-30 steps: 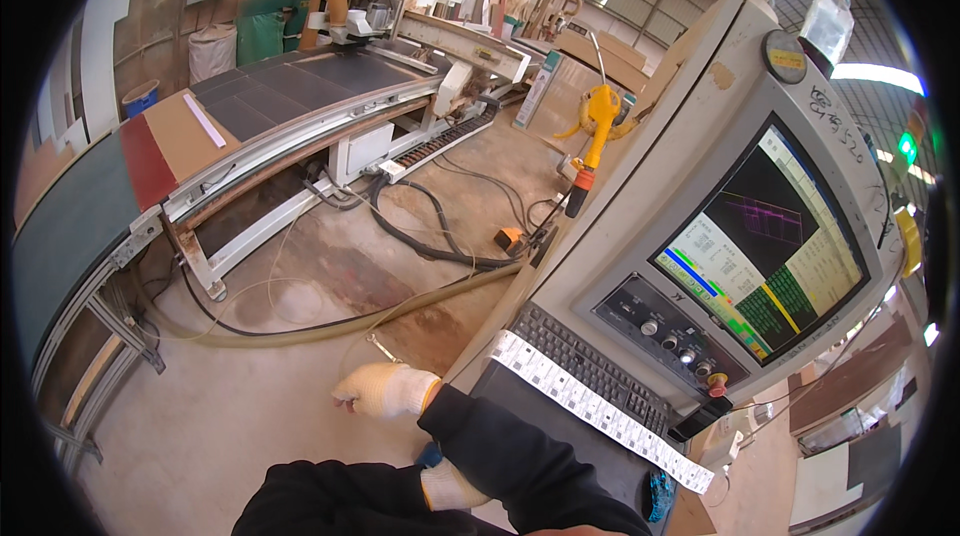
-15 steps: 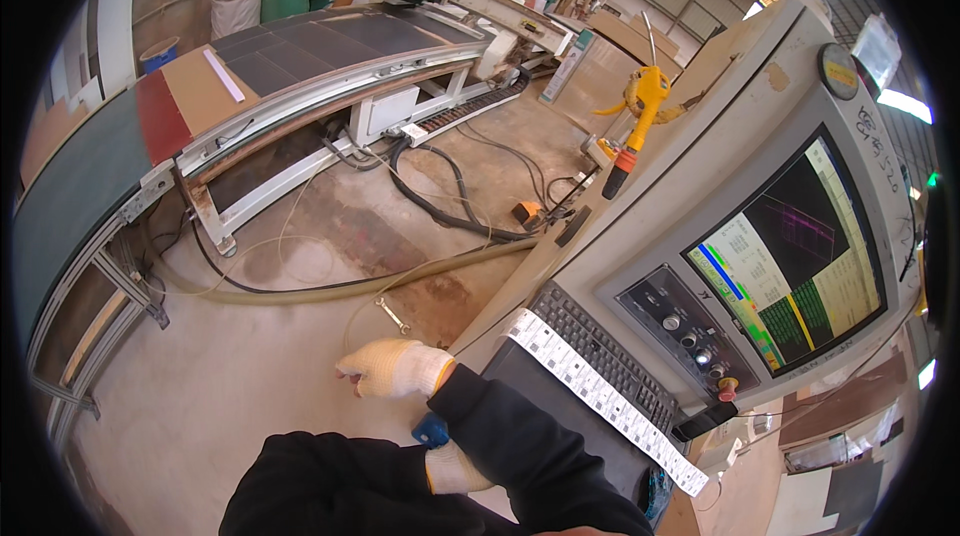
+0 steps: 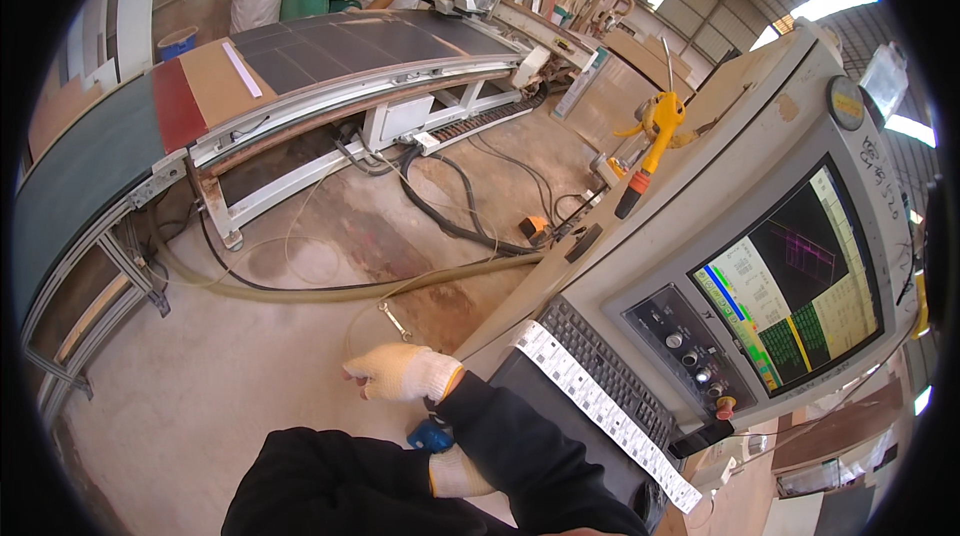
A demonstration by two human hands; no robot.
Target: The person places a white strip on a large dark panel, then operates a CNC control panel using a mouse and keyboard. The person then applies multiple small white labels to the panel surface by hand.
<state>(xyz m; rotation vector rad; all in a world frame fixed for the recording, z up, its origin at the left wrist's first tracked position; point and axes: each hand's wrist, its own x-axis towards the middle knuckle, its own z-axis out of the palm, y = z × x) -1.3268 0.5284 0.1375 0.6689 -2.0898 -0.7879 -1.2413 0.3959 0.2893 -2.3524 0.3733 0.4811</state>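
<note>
Workshop floor [image 3: 220,366] spreads left of the gloved right hand [image 3: 398,373], which is curled, any hold unclear. Nearer, a blue object [image 3: 429,436] shows beside the left hand [image 3: 462,474], whether grasped I cannot tell; a console [image 3: 672,261] stands right

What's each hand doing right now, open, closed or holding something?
Left hand: can't tell; partly hidden by the right sleeve.
Right hand: fingers look curled; can't tell if closed or holding anything.
</note>
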